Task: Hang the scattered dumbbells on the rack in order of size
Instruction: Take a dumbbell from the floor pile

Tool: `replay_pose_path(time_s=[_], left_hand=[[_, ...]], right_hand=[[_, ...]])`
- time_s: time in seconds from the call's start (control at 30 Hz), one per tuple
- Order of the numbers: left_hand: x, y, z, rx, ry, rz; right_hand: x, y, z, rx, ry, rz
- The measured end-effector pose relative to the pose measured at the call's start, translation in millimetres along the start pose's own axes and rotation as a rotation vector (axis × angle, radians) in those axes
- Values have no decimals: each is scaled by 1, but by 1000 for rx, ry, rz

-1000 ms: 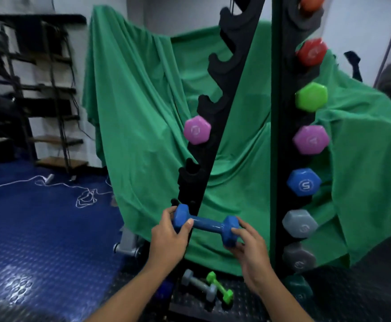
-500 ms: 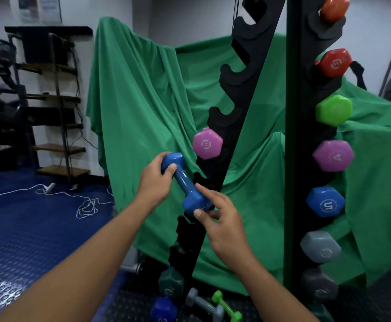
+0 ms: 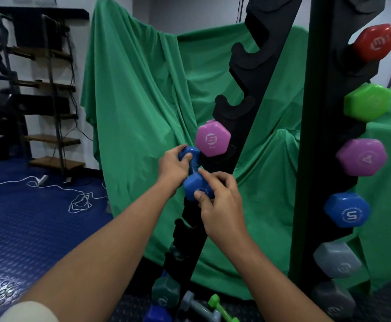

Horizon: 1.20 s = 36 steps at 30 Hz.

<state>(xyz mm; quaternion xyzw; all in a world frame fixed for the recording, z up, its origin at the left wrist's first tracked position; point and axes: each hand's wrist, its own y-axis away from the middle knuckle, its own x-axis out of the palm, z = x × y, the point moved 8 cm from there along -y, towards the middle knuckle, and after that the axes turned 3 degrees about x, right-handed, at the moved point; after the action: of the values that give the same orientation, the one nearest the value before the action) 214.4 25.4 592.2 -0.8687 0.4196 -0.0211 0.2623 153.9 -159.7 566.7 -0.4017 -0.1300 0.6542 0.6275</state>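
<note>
A small blue dumbbell [image 3: 195,182] is held end-on against the left upright of the black rack [image 3: 243,108], just below a purple dumbbell [image 3: 212,138] hanging there. My left hand [image 3: 172,167] grips its far head and handle. My right hand [image 3: 220,201] pinches its near head between thumb and fingers. On the right upright [image 3: 322,140] hang red [image 3: 374,43], green [image 3: 367,102], purple [image 3: 361,157], blue [image 3: 347,209] and grey [image 3: 336,259] dumbbells from top down. At the rack's foot lie small grey [image 3: 198,306] and green [image 3: 221,309] dumbbells.
A green cloth [image 3: 138,108] drapes behind the rack. White cord [image 3: 78,201] lies coiled on the blue studded floor [image 3: 27,228]. Dark shelving [image 3: 41,84] stands at the back left. Teal [image 3: 165,291] and blue [image 3: 157,314] dumbbells sit low by the left upright.
Both hands raised the blue dumbbell from knee height up to the left upright and turned it end-on, now right under the purple one. The view moved closer to the rack.
</note>
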Motion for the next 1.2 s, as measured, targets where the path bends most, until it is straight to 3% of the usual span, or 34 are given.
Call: replay_pose_path(time_s=[0.17,0.27,0.47,0.73,0.93,1.0,1.2], left_hand=[[27,-19,5,-13,14,109],[43,-13,0,11,-6,292],[45,-2,-13,236,-438,391],[37,8,-8,148,-293,587],[40,25,-8,36,-56,661],[36,28,-8,18,-71,637],[11,28,-10,159,-465,539]], right_hand=[[4,1,-3,-80,57,-32],[0,4,-5,-105,125,-77],[-9,0,6,-186,446,-12],[-5,0,6,-221,495,-30],[-3,0,7,-157,464,-18],[-3,2,7,-149,447,-6],[-4,2,8,-117,424,47]])
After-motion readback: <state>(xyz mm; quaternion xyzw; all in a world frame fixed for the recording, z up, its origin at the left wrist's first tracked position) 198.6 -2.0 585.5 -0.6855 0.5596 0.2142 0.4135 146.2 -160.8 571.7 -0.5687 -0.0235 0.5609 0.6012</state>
